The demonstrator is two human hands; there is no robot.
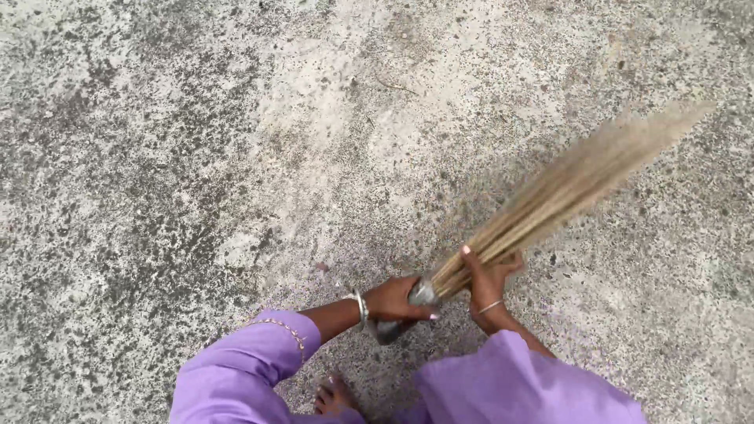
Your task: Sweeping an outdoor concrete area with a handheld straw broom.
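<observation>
Head view: gripping a straw broom (pixel 542 208) with both hands. Left hand (pixel 397 300) wrapping its fingers tight round the bound grey end; right hand (pixel 488 281) clasping the bristles just above. Slanting up and rightward over speckled concrete floor (pixel 196 157) (tip blurred).

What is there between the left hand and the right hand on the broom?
In the head view, only the broom itself: its bound straw neck runs from the left hand, gripping the grey butt end, to the right hand around the bristles.
</observation>
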